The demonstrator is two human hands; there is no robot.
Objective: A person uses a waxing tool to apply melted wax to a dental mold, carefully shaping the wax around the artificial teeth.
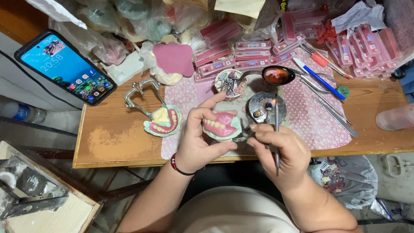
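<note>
Left hand (pixel 196 140) clamped on pink wax denture (pixel 221 125), teeth already set, right hand (pixel 284 149) pinching a thin metal tool (pixel 276 133) with its tip at small burner flame (pixel 271 103) just above it, wax trimming seemingly unfinished.

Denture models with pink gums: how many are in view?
2. One denture model is held in the left hand; the other model lies on the wooden table beside it. Others may be hidden in the clutter.

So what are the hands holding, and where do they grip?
Left hand cups the denture model by its edges. Right hand pinches a thin metal tool at mid-shaft, tip up by the flame.
</note>
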